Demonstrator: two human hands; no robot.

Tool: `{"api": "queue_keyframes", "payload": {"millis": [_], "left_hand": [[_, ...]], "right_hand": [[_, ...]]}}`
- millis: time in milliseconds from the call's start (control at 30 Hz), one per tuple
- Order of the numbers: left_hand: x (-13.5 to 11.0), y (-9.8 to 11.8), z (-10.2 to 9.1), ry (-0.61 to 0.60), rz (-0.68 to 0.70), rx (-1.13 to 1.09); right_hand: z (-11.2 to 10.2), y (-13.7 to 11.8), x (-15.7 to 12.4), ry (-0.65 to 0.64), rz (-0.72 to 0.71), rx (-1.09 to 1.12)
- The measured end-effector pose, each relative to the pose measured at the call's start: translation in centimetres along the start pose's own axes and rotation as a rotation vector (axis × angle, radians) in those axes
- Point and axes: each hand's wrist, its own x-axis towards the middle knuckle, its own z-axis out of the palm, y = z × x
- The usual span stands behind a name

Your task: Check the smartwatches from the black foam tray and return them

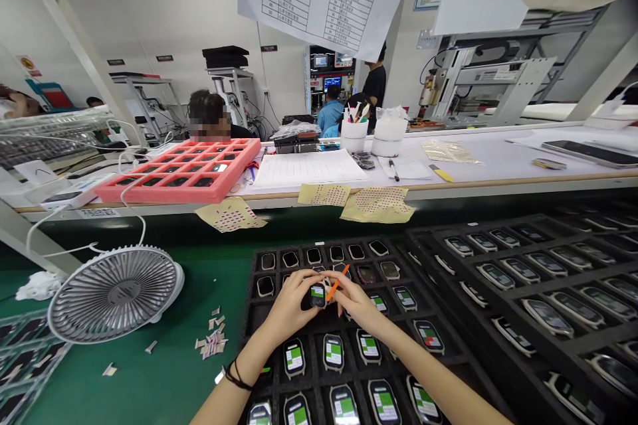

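My left hand [294, 299] is closed around a smartwatch body [318, 296] whose lit screen shows green and white. In my right hand [353, 302] is a thin orange stick-like tool [337, 283], gripped in the fingers and held against the watch's right side. The tool's lower end and its exact contact with the watch are hard to make out. Both hands are above a black foam tray [272, 314] of watch bodies in compartments. Nearer rows have lit green-and-white screens, such as this watch [333, 352]; the far rows are dark.
More black trays of watches [548, 315] are stacked on the right. A white fan [117, 292] stands left, beside small scattered paper pieces [213, 342]. On the shelf ahead are a pink foam tray [174, 194], papers [309, 169] and white cups [353, 138]. People sit and stand beyond.
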Motion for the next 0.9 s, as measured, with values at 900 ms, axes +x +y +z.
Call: {"api": "queue_keyframes", "payload": {"millis": [900], "left_hand": [[0.0,1.3,-0.7,0.103,0.082,-0.107]], "right_hand": [[0.3,-2.0,-0.3,-0.101,0.212,0.613]]}}
